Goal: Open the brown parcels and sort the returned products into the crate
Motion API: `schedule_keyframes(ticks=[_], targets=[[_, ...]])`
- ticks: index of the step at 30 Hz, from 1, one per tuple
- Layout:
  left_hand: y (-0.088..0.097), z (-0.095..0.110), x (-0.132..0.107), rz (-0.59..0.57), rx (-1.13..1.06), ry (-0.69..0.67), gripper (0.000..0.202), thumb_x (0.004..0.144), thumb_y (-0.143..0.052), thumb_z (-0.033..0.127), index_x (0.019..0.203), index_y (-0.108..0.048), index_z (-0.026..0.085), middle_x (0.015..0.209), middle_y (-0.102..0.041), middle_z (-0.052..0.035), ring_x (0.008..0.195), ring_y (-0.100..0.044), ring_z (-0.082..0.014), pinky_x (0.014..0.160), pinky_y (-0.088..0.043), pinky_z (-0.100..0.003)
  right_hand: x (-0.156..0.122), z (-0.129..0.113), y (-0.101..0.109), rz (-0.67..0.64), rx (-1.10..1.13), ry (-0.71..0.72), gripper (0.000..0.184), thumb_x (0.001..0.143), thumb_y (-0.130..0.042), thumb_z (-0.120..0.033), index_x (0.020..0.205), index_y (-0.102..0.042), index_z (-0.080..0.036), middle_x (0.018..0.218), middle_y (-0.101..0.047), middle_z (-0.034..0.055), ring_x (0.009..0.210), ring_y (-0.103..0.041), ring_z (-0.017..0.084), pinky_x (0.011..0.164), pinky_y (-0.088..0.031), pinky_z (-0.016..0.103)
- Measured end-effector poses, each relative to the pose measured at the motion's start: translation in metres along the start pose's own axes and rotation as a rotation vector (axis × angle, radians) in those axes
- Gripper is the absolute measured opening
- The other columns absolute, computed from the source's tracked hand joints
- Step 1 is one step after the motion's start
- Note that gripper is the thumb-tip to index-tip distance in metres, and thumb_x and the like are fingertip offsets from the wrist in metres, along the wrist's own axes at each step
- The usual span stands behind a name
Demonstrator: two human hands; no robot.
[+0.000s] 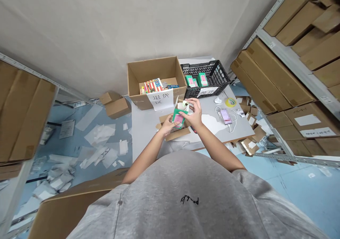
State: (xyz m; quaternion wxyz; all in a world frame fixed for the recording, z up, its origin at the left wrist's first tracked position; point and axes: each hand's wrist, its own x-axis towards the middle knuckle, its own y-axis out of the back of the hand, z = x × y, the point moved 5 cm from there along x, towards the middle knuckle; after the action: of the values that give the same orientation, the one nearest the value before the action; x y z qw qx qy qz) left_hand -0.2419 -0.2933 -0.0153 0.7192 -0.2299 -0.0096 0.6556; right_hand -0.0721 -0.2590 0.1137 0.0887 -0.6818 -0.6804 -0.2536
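Note:
A small green box with a pink front (177,119) is held over the table, its top flap raised. My left hand (168,125) is wrapped round its lower left part. On the upper right side, my right hand (195,112) grips the same box, thumb on the front and fingers at the opened top. Something whitish with a dark spot (185,105) shows at the opening; what it is I cannot make out. Below the hands lies an open shallow cardboard box (178,134) on the table, partly covered by them.
A large cardboard box (152,64) with a paper sign stands behind. Beside it, a black plastic crate (218,76) holds similar green boxes (202,79). A tape roll (230,102) and a phone with a white cable (225,116) lie right. Shelves with cartons (281,79) flank me; papers litter the floor.

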Motion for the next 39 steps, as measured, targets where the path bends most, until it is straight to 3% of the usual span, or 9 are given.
schedule_keyframes(ticks=[11, 17, 21, 28, 31, 36, 39], targets=[[0.003, 0.005, -0.001, -0.023, 0.030, -0.056, 0.086, 0.055, -0.100, 0.048, 0.127, -0.062, 0.019, 0.123, -0.071, -0.0113, 0.100, -0.070, -0.0242, 0.081, -0.060, -0.035, 0.013, -0.004, 0.006, -0.166, -0.167, 0.082, 0.055, 0.076, -0.089, -0.060, 0.117, -0.071, -0.027, 0.126, -0.064, 0.0126, 0.121, -0.063, 0.035, 0.111, -0.053, 0.052], [0.005, 0.001, 0.000, -0.004, 0.019, -0.040, 0.088, 0.054, -0.100, 0.049, 0.129, -0.064, 0.019, 0.122, -0.073, -0.0119, 0.103, -0.071, -0.0259, 0.087, -0.060, -0.039, 0.014, -0.003, 0.002, -0.135, -0.133, 0.056, 0.069, 0.077, -0.088, -0.061, 0.133, -0.065, -0.029, 0.129, -0.068, 0.0119, 0.120, -0.065, 0.034, 0.110, -0.055, 0.050], [0.007, -0.002, -0.001, 0.012, -0.005, -0.020, 0.091, 0.052, -0.100, 0.048, 0.130, -0.063, 0.019, 0.120, -0.074, -0.0117, 0.100, -0.072, -0.0245, 0.085, -0.060, -0.037, 0.014, -0.002, -0.002, -0.165, -0.144, 0.076, 0.055, 0.079, -0.087, -0.062, 0.120, -0.071, -0.030, 0.124, -0.068, 0.0110, 0.119, -0.065, 0.033, 0.109, -0.055, 0.049], [0.013, -0.007, -0.004, 0.026, -0.011, 0.012, 0.090, 0.051, -0.101, 0.048, 0.127, -0.063, 0.018, 0.119, -0.074, -0.0115, 0.097, -0.071, -0.0233, 0.082, -0.061, -0.037, 0.017, 0.003, -0.003, -0.222, -0.168, 0.070, 0.048, 0.078, -0.088, -0.059, 0.111, -0.072, -0.028, 0.124, -0.066, 0.0105, 0.117, -0.066, 0.031, 0.106, -0.055, 0.047], [0.014, -0.009, -0.006, 0.029, -0.035, 0.024, 0.089, 0.051, -0.101, 0.049, 0.125, -0.064, 0.019, 0.116, -0.074, -0.0104, 0.095, -0.071, -0.0217, 0.082, -0.061, -0.036, 0.022, -0.004, -0.003, -0.265, -0.164, 0.078, 0.049, 0.079, -0.086, -0.062, 0.111, -0.073, -0.028, 0.128, -0.067, 0.0105, 0.120, -0.065, 0.032, 0.110, -0.052, 0.050], [0.013, -0.003, -0.008, 0.006, -0.016, 0.016, 0.089, 0.047, -0.103, 0.042, 0.125, -0.066, 0.018, 0.116, -0.074, -0.0093, 0.097, -0.072, -0.0220, 0.084, -0.061, -0.036, 0.040, -0.029, -0.006, -0.347, -0.110, 0.127, 0.069, 0.075, -0.088, -0.064, 0.133, -0.069, -0.034, 0.150, -0.061, 0.0088, 0.143, -0.053, 0.036, 0.122, -0.042, 0.058], [0.008, 0.001, -0.009, -0.029, -0.023, 0.017, 0.090, 0.050, -0.102, 0.045, 0.127, -0.064, 0.018, 0.117, -0.074, -0.0101, 0.099, -0.072, -0.0232, 0.086, -0.060, -0.038, 0.043, -0.035, -0.012, -0.439, -0.066, 0.152, 0.061, 0.075, -0.090, -0.062, 0.128, -0.074, -0.037, 0.147, -0.065, 0.0060, 0.142, -0.055, 0.036, 0.122, -0.041, 0.060]])
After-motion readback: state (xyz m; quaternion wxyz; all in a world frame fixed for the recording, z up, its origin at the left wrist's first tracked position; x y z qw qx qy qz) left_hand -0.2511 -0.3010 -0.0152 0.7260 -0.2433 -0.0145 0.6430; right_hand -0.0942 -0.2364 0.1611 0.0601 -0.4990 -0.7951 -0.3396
